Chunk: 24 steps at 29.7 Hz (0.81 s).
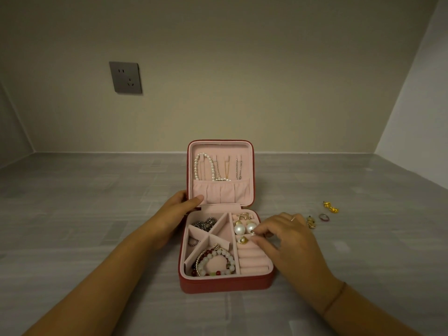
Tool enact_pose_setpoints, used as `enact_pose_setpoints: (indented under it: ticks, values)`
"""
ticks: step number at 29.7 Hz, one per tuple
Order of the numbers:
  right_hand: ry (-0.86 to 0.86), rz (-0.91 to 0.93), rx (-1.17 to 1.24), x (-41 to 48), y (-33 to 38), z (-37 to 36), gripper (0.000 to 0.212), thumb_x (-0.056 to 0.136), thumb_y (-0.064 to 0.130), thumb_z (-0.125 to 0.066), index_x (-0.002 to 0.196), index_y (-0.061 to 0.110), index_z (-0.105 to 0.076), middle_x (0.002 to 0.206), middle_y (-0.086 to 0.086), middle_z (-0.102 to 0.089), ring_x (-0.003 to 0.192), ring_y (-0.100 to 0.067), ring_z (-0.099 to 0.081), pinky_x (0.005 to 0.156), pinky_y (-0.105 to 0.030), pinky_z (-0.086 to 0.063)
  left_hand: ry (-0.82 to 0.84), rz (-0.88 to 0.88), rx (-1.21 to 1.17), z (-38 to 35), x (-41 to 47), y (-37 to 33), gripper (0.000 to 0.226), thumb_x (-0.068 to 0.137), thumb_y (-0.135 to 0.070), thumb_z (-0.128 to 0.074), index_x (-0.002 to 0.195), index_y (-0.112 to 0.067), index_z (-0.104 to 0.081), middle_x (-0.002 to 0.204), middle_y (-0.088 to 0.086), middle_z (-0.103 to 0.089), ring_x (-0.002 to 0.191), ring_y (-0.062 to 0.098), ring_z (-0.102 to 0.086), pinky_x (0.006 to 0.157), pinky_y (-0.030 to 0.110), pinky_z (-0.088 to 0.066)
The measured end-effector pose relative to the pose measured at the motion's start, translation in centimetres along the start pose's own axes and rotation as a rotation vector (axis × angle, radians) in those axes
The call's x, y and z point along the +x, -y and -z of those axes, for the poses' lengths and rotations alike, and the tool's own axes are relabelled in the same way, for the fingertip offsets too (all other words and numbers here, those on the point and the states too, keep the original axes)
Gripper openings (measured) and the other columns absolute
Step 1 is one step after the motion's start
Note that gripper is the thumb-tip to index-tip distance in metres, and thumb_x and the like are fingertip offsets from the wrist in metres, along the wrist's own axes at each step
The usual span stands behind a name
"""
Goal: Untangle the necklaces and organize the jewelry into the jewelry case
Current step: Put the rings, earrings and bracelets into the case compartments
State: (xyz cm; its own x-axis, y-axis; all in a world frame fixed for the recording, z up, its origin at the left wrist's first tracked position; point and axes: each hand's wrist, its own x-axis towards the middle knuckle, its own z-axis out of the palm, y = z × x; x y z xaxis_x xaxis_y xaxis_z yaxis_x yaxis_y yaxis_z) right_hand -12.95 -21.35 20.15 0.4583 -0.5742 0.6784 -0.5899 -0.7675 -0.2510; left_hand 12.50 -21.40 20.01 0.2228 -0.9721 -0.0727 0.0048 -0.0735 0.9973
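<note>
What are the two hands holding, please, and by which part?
Left hand grips the lid edge of the red square jewelry case; right hand pinches something tiny, unidentifiable.

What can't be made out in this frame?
- Head view: whether the right hand holds anything at the ring rolls; its own fingers cover it.
- Gold piece on the table: partly behind that hand's knuckles.
- Necklaces' lower ends: inside the lid pocket.
- Left hand fingers: behind the lid.

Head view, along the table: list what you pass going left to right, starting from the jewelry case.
jewelry case → small gold-and-green piece → pinkish ring → gold pieces
</note>
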Motion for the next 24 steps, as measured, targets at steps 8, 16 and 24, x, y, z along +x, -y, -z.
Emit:
enact_pose_setpoints:
  ticks: [8,16,24]
  values:
    - [0.096,0.066,-0.064,0.6,-0.1,0.0,0.008,0.064,0.032,-0.069,0.066,0.026,-0.064,0.067,0.014,-0.062,0.065,-0.008,-0.058,0.072,-0.016,-0.03,0.007,-0.003,-0.004,-0.1,-0.2,-0.1,0.044,0.089,-0.03,-0.062,0.129,-0.017,-0.05,0.117,0.005,-0.067,0.106,0.024,-0.065,0.097,0.046,-0.05]
    - [0.18,0.085,-0.047,0.1,-0.2,0.7,0.005,0.069,0.031,-0.065,0.07,0.027,-0.068,0.077,0.015,-0.064,0.074,-0.008,-0.06,0.076,-0.014,-0.03,0.007,-0.001,-0.003,-0.1,-0.3,-0.3,0.045,0.089,-0.03,-0.062,0.13,-0.018,-0.049,0.119,0.005,-0.066,0.106,0.023,-0.065,0.096,0.044,-0.05]
    - [0.222,-0.105,0.184,0.1,-1.0,1.8,0.017,0.084,0.03,-0.061,0.091,0.021,-0.073,0.089,0.014,-0.061,0.084,0.002,-0.056,0.076,-0.008,-0.04,0.001,0.008,-0.012,0.0,-0.3,0.0,0.043,0.088,-0.03,-0.062,0.127,-0.017,-0.05,0.117,0.006,-0.067,0.106,0.025,-0.065,0.097,0.046,-0.049]
